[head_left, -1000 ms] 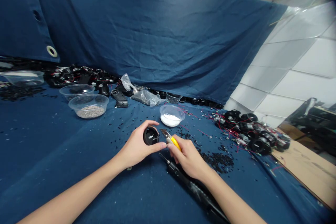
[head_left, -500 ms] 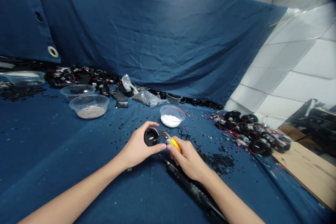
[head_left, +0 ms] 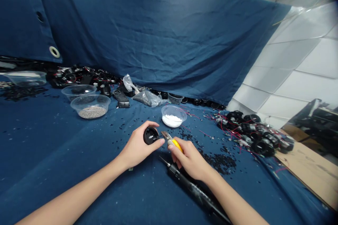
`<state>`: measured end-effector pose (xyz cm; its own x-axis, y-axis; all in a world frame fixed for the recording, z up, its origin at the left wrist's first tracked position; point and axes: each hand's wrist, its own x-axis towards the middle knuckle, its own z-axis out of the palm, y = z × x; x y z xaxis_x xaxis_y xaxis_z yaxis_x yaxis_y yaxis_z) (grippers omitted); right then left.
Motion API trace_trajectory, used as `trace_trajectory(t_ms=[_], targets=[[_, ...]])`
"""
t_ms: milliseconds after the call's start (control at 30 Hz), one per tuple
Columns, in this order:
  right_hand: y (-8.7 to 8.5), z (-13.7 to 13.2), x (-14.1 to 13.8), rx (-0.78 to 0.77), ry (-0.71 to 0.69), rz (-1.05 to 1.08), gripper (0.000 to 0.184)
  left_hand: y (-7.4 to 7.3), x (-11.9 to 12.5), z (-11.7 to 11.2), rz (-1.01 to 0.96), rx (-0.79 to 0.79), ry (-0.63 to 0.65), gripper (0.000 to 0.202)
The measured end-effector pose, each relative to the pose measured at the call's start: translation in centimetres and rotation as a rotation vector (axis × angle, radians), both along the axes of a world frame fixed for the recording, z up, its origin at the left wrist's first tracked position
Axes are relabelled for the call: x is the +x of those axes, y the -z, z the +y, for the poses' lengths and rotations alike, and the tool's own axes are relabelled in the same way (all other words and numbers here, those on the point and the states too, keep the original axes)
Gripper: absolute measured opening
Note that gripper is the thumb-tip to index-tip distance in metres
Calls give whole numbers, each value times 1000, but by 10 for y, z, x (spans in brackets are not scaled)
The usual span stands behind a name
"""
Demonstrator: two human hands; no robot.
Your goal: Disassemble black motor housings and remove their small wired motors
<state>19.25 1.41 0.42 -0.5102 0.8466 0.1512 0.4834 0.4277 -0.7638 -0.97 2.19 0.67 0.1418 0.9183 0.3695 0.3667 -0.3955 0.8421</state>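
A round black plastic housing (head_left: 151, 136) is gripped between the thumb and fingers of my left hand (head_left: 138, 146), its hollow side turned toward me. Small pale parts show inside it. My right hand (head_left: 188, 158) is closed on a yellow utility knife (head_left: 176, 144). The knife's blade points up and left, just right of the housing and apart from it. Beneath my right hand lies a black electric screwdriver (head_left: 192, 190), its bit pointing up and left.
Beyond my hands stands a clear bowl of white bits (head_left: 172, 121). A bowl of small metal pieces (head_left: 92, 111) sits at left. Loose black bits (head_left: 220, 162) are scattered at right, before a heap of black parts with red wires (head_left: 260, 137). A plastic bag (head_left: 148, 97) lies at the back.
My left hand and the housing have shifted slightly up and left. My left thumb now sits apart from my right hand. The knife stays almost where it was.
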Motion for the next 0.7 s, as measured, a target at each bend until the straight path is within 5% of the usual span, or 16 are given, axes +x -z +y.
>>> trace_trajectory(t_ms=[233,700], targets=[[3,1,1,-133,-32,97,34,-4,-1,-3,7,37,-70,32],[2,0,1,-133,-40,85,34,-4,-1,-4,7,45,-89,31]])
